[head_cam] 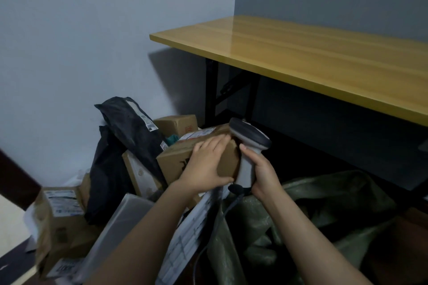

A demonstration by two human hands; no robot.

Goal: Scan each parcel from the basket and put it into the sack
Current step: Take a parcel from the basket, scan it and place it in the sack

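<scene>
Grey-blue walls meet in a dim corner behind our work, and close in front of us our left hand (206, 165) grips a brown cardboard box (172, 164), fingers spread across its near right end and thumb tucked under its lower edge. Our right hand (262, 170) wraps round the pale handle of a grey handheld scanner (251, 137), whose dark-rimmed head sits just over the box's upper right corner; a dark cable (236, 188) leaves the base of the handle. The box carries a white label (196, 134) on its top and is held up above the heap of parcels, left of the sack. Just below our right hand lies the olive-green woven sack (301, 213), crumpled. Under our left forearm a white printed parcel (192, 227) and a grey translucent packet (120, 220) lean together. Further left, two black plastic mailer bags (129, 127) stand upright among more cardboard, with a small plain carton (178, 124) behind the held box and a labelled carton (62, 210) at lower left. Beyond, to the right, a yellow wooden tabletop (301, 58) on black legs runs along the wall.
</scene>
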